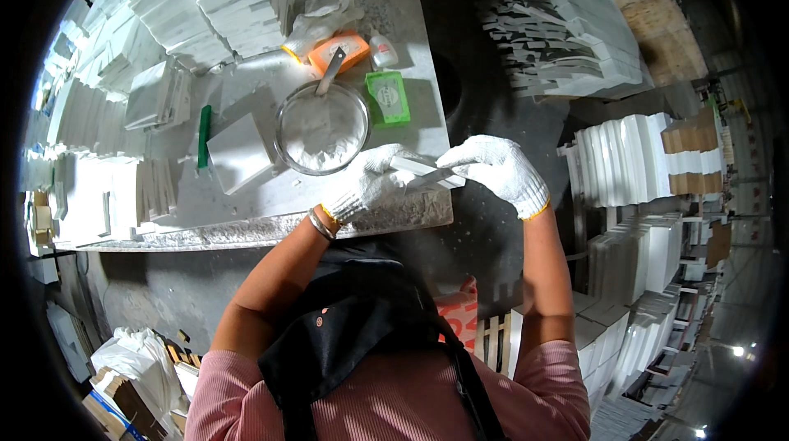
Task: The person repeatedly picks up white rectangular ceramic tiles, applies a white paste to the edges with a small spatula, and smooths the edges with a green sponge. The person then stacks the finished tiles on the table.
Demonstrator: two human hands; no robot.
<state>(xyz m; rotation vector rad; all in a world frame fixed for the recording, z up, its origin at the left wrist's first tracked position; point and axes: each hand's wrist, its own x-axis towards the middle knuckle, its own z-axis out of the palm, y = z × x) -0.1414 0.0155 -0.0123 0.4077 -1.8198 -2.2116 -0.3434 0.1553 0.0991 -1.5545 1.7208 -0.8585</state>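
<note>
Here at the near right corner of the desk [426, 124], the left hand [370, 180] is gripping the left end of a narrow white strip [413, 166], fingers closing around it. The strip is pointing across toward the right hand [491, 168], its long axis running mostly sideways, its right end dipping a little toward the body. And the right hand? Thumb and fingers are pinching together, apparently on a thin grey blade [429, 179], which is slanting back leftward across the strip at a shallow angle. Whether the blade is actually touching, I'm not able to tell from where I'm standing.

So the strip is lying to the right of the left hand and to the left of the right one, bridging the gap. The glass bowl [279, 135] of white paste [322, 133] is sitting ahead and to the left, just beside the left hand, the nearer of the two; the right hand is hovering out beyond the desk's edge, with a scraper [331, 69] leaning in the bowl, well apart from it.
</note>
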